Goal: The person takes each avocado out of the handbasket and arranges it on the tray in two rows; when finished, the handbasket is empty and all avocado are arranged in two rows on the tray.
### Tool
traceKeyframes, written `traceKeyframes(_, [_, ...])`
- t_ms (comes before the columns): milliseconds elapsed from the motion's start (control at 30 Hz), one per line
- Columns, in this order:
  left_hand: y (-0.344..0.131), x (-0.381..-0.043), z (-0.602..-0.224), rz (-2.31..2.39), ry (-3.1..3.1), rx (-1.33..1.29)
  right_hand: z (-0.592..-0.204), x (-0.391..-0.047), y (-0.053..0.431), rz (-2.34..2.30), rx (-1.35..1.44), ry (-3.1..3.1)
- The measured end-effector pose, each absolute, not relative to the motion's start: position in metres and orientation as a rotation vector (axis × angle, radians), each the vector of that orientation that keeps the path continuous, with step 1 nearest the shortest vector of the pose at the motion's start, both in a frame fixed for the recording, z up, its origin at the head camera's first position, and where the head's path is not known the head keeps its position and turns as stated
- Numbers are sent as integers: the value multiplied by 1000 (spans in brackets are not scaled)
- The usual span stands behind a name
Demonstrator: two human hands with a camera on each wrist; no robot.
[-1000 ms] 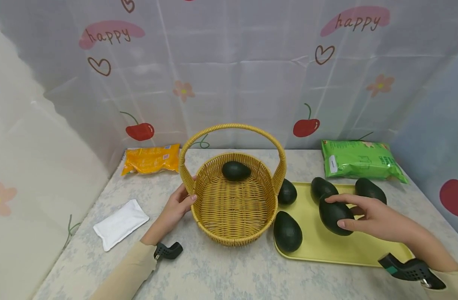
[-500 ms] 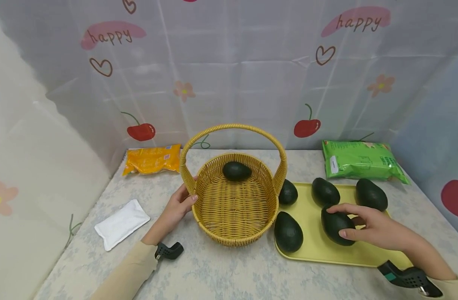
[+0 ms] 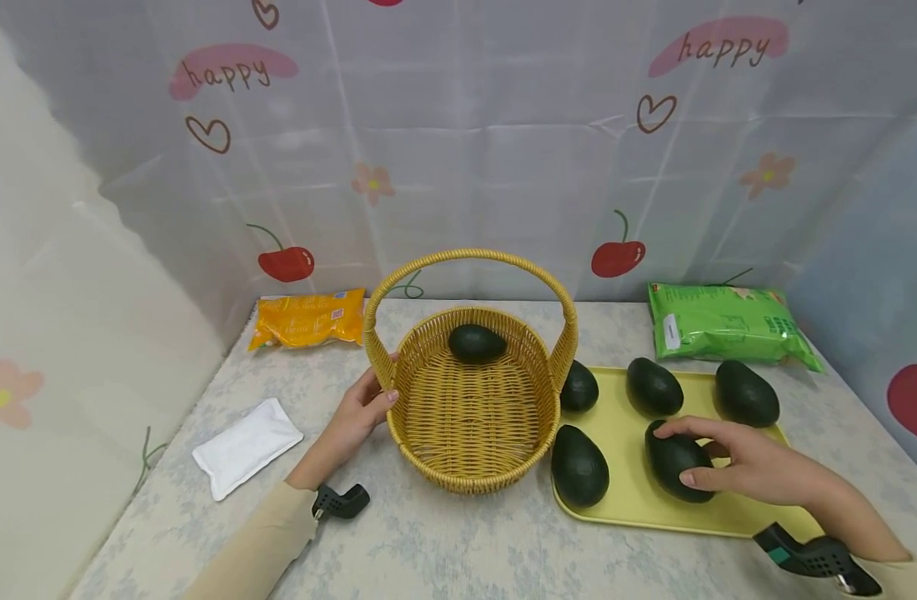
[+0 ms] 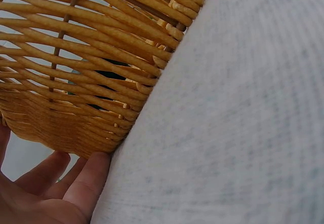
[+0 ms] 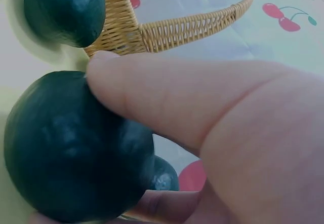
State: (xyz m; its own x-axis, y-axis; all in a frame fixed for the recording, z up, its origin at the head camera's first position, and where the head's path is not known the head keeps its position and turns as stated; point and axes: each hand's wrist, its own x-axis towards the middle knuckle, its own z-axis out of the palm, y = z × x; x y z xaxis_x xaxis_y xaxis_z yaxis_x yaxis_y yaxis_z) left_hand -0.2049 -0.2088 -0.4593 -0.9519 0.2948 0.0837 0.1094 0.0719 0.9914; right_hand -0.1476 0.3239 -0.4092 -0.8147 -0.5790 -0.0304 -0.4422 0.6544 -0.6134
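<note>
My right hand (image 3: 751,462) holds a dark green avocado (image 3: 676,458) between thumb and fingers, low over the yellow tray (image 3: 631,500). In the right wrist view the thumb (image 5: 152,92) lies across the near side of this avocado (image 5: 76,148). Around it on the tray are several other avocados (image 3: 580,467). My left hand (image 3: 353,417) grips the left side of a yellow wicker basket (image 3: 469,483), thumb at the rim by the handle's base. Fingers (image 4: 91,183) press its outer wall in the left wrist view. One avocado (image 3: 477,343) lies inside the basket, at the back.
A green packet (image 3: 729,325) lies behind the tray at the back right. An orange packet (image 3: 308,319) is at the back left, and a white packet (image 3: 247,447) lies left of my left arm. A printed curtain (image 3: 458,167) hangs behind the table.
My right hand has moved down and slightly toward me with the avocado, uncovering the avocados behind it. My left hand stays at the basket. The whole head view has shifted a little.
</note>
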Motion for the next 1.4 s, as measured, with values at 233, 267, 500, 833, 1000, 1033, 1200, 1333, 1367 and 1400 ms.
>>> traceKeyframes(233, [-209,-204,-460,2011,2190,432,-409,-147,324,-891,-817,2615])
traceKeyframes(267, [-209,-204,-459,2015,2188,430,-409,-147,324,-889,-810,2611])
traceKeyframes(500, [-209,-205,-460,2021,2178,441,-408,-146,326,-891,-766,2573])
traceKeyframes(833, [-210,-206,-461,2021,2178,447,-408,-145,326,-865,-758,2622])
traceKeyframes(1000, [-210,-206,-461,2024,2175,456,-407,-146,326,-842,-748,2655])
traceKeyframes(1033, [-210,-205,-461,2024,2175,457,-407,-146,326,-840,-746,2661])
traceKeyframes(1200, [-209,-205,-460,2018,2178,451,-406,-146,325,-837,-742,2693])
traceKeyframes(1333, [-209,-205,-459,2015,2180,443,-406,-146,324,-873,-744,2663])
traceKeyframes(1367, [-209,-205,-459,2013,2183,441,-405,-146,324,-882,-742,2646])
traceKeyframes(1400, [-209,-204,-458,2012,2184,440,-405,-146,323,-892,-737,2627])
